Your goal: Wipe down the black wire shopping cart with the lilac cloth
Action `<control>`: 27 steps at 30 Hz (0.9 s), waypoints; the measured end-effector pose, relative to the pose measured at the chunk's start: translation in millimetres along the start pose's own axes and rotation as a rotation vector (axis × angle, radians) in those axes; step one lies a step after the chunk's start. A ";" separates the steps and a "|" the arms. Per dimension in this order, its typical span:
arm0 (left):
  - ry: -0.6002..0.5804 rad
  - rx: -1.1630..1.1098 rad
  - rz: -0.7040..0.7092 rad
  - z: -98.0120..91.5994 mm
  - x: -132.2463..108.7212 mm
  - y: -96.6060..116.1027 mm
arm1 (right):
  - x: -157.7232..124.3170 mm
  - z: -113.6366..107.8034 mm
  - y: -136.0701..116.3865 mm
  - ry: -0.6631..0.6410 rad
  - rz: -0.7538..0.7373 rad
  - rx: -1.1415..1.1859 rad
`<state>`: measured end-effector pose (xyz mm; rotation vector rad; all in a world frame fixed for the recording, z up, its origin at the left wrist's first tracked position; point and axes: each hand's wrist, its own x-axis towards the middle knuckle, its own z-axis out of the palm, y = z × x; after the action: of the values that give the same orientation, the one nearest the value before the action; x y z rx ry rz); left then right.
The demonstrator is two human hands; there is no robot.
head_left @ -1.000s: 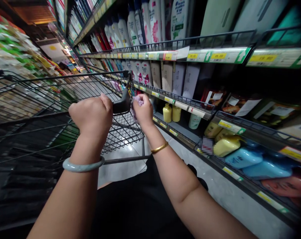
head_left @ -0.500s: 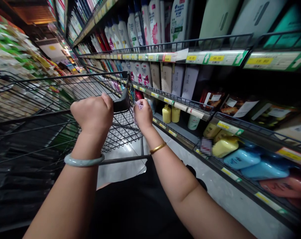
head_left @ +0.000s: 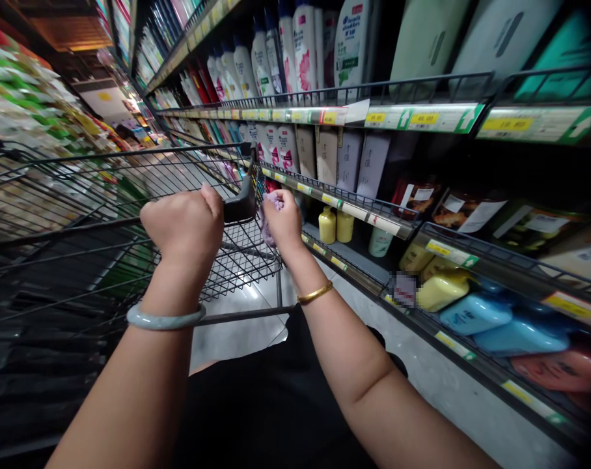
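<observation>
My left hand (head_left: 184,225) is closed around the handle bar of a black wire shopping cart (head_left: 198,153), near its right corner. A pale jade bangle circles that wrist. To the right of the cart's corner, my right hand (head_left: 286,221) grips a crumpled purple cloth (head_left: 267,218), part of which hangs below the fingers. A gold bracelet (head_left: 315,292) is on the right wrist. Beyond the right hand, yellow bottles (head_left: 327,225) stand on the low shelf; the hand is apart from them.
Shelves of shampoo bottles (head_left: 305,49) with price-tag rails (head_left: 422,119) run along the right side. Lying bottles, blue (head_left: 476,310) and red (head_left: 563,361), fill the lowest shelf at right. Packaged goods (head_left: 22,98) are stacked at left. Tiled floor (head_left: 354,306) lies between cart and shelf.
My right hand has shifted slightly and turned, so more of the purple cloth shows. My left hand stays on the cart handle, and the cart has hardly moved.
</observation>
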<state>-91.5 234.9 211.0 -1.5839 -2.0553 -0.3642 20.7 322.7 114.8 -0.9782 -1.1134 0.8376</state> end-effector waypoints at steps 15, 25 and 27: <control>0.031 0.031 0.005 1.3 -0.1 0.0 | 2.9 3.0 -6.0 -0.053 -0.119 0.133; -0.095 0.024 0.122 -16.5 1.8 -25.6 | -1.0 2.9 -12.2 -0.019 -0.085 0.091; -0.090 0.085 0.102 -22.2 3.9 -46.5 | -1.0 3.9 -22.7 -0.006 -0.204 0.169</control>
<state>-131.4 213.8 236.1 -1.6730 -2.0183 -0.1692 18.0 314.5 136.2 -0.7095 -1.1078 0.7559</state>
